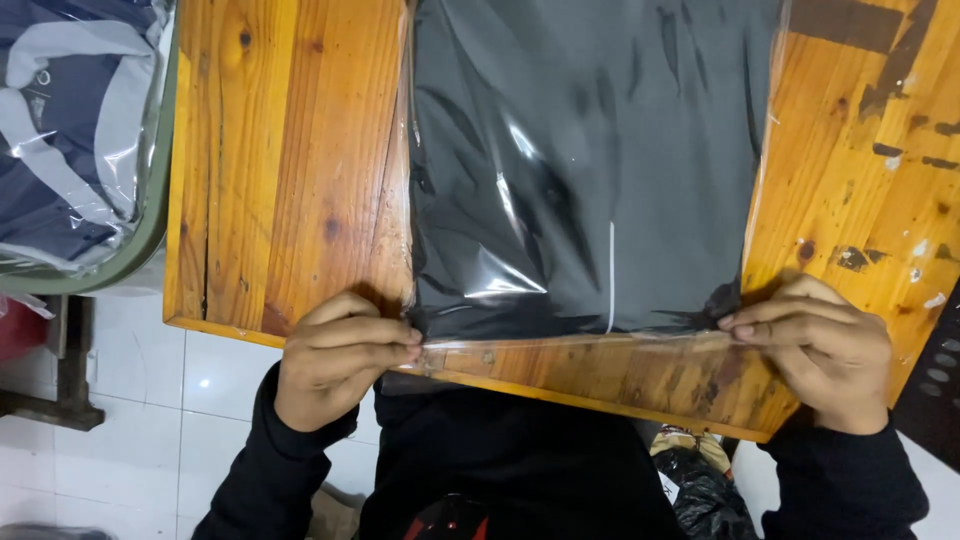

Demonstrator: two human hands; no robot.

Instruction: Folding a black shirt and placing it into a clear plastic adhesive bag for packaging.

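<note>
At the far upper left of the frame sits a green bin (160,190) full of bagged blue and grey clothes (70,130). It stands just beside the counter (290,170), which is made of orange wood planks. Below the bin, in the lower left, you can see the white tile floor (170,400).

The left hand (340,360) is at the lower middle-left of the frame. Its fingers are curled and pinch the bottom left corner of a clear plastic bag (590,170). The bag lies flat on the counter and fills the middle and top of the frame. Inside it is a folded dark grey cloth (560,240) with one thin white line on it.

The bag looks soft, light and bendy, and its shiny skin looks slippery. The clear flap along the bottom edge looks like the best place to hold it, at both corners.

The right hand (815,350) is at the lower right. It is closed too, pinching the bottom right corner of the bag.

The bag's bottom edge is very near the front edge of the counter. There is bare wood on the left and on the right of the bag, so there is room to slide it sideways
</note>
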